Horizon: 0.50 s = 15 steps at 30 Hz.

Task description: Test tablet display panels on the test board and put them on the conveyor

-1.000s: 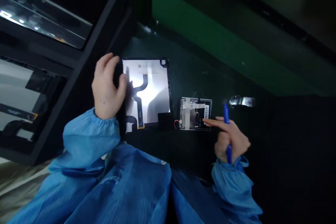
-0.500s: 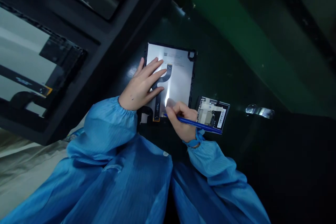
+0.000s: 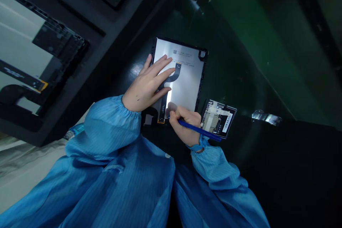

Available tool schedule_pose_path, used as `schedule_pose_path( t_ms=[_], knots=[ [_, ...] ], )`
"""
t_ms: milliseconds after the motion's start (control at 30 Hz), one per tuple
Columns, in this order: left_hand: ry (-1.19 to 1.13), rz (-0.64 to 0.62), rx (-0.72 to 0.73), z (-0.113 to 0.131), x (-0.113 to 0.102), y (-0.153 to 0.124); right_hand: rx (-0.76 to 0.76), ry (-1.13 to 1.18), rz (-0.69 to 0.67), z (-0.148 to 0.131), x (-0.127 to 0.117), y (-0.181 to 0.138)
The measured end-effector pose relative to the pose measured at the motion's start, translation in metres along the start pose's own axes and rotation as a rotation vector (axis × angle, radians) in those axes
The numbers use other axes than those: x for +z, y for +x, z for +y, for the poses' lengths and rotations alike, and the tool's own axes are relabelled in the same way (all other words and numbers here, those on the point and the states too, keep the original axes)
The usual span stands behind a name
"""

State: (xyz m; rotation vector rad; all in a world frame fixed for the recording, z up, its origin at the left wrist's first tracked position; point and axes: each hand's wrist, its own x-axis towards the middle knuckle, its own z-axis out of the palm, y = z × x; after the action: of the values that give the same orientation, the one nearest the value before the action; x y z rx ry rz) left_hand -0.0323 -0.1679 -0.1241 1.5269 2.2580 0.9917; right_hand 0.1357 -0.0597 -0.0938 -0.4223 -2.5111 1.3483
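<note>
A tablet screen assembly (image 3: 184, 89) with a silvery back and black frame lies on the dark work surface. My left hand (image 3: 149, 83) rests on its left part with fingers spread, partly over a curved black flex cable (image 3: 175, 74). In my right hand (image 3: 187, 121) is a slim blue pen-like tool (image 3: 203, 132), pinched between thumb and fingers. Its tip points at the lower edge of the assembly, beside the gold end of a black flex strip (image 3: 162, 112). Whether the tip touches anything I cannot tell. A small circuit board (image 3: 217, 119) with a white label lies right of my right hand.
To the left stands a black foam tray (image 3: 80, 64) holding another silvery screen assembly (image 3: 22, 39). A shiny curved metal or clear strip (image 3: 265, 117) lies on the right. Beyond it runs a green band (image 3: 248, 32) of the surface.
The view has shifted slightly, so the assembly and board appear a little further right. The blue tool has tilted slightly in my right hand. My left hand stays spread on the assembly.
</note>
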Motion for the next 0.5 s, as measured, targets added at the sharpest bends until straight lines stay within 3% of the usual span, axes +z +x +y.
schedule_pose_path(
  t_ms=[133,200,333,500],
  knots=[
    [0.012,0.018,0.011,-0.001,0.002,0.0,0.113,0.149,0.221,-0.003,-0.02,0.014],
    [0.008,0.035,0.01,-0.002,0.003,0.0,0.122,0.178,0.25,-0.009,-0.038,0.032],
    [-0.002,0.077,0.019,-0.007,0.006,0.0,0.094,0.274,0.155,-0.016,-0.063,0.067],
    [0.002,0.091,0.037,-0.008,0.008,0.0,0.193,0.599,0.014,-0.012,-0.054,0.063]
  ],
)
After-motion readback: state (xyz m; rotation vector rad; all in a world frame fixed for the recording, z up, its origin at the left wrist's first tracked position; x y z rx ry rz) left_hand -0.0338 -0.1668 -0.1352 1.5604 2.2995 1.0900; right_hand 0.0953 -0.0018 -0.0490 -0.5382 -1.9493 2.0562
